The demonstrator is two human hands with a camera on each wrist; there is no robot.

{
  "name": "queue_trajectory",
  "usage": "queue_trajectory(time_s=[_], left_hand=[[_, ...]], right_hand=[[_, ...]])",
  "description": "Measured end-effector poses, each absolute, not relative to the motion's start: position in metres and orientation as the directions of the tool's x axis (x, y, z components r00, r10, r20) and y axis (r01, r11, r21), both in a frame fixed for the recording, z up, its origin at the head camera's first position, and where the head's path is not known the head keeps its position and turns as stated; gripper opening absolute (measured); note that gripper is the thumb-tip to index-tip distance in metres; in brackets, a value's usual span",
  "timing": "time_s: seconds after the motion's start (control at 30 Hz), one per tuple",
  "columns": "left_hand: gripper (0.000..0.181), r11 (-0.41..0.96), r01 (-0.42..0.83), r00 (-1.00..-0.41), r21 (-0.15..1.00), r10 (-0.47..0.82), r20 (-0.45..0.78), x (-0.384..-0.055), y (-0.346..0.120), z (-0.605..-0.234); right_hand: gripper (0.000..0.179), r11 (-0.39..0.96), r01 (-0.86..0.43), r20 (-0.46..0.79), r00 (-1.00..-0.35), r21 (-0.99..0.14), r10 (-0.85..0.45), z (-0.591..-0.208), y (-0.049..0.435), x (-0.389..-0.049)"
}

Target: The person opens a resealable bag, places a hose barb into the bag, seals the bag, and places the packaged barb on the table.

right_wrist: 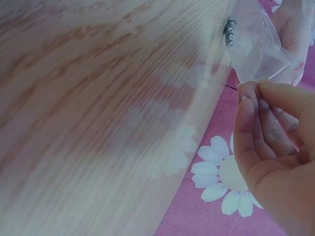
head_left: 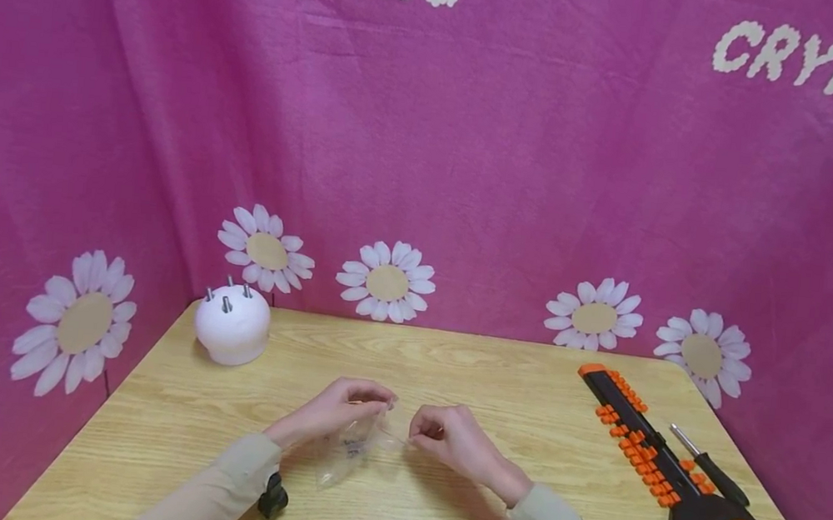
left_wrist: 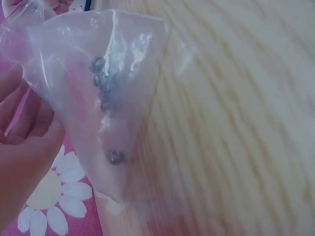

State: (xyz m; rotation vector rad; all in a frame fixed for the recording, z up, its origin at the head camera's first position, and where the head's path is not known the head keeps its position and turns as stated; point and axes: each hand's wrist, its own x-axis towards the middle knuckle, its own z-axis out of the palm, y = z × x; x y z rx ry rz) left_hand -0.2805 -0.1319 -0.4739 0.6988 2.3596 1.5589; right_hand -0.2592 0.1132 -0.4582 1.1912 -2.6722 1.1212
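A clear plastic bag hangs from my left hand, its top gripped between thumb and fingers. Inside it, the left wrist view shows a cluster of small metal fasteners and a single one lower down. My right hand pinches the bag's upper edge between thumb and index finger, drawing it out toward the right. In the right wrist view, a red mark shows on the bag near these fingertips. Both hands are over the front middle of the wooden table.
A white rounded base with several metal studs pointing up stands at the back left. Along the right lies a black rack with orange clips and a looped handle. A screwdriver lies beside it. Pink cloth hangs around the table.
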Motion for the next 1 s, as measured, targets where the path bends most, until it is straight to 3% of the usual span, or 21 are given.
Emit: queue_trajectory(time_s=[0.2, 0.47, 0.87, 1.0], left_hand=[[0.030, 0.271, 0.246, -0.874, 0.931, 0.477, 0.092, -0.2815, -0.1286, -0.4738], [0.025, 0.260, 0.214, -0.910, 0.942, 0.404, 0.096, -0.2821, -0.1270, -0.4749], [0.025, 0.266, 0.203, -0.930, 0.942, 0.354, 0.100, -0.2802, -0.1284, -0.4756], [0.025, 0.257, 0.204, -0.931, 0.945, 0.348, 0.106, -0.2796, -0.1289, -0.4746]], right_hand=[[0.009, 0.447, -0.659, 0.293, -0.706, -0.604, -0.645, -0.4573, 0.1125, -0.2601], [0.005, 0.480, -0.610, 0.251, -0.745, -0.630, -0.618, -0.4563, 0.1134, -0.2585], [0.024, 0.459, -0.558, 0.234, -0.774, -0.691, -0.588, -0.4581, 0.1090, -0.2511], [0.019, 0.461, -0.578, 0.261, -0.769, -0.674, -0.583, -0.4593, 0.1077, -0.2503]])
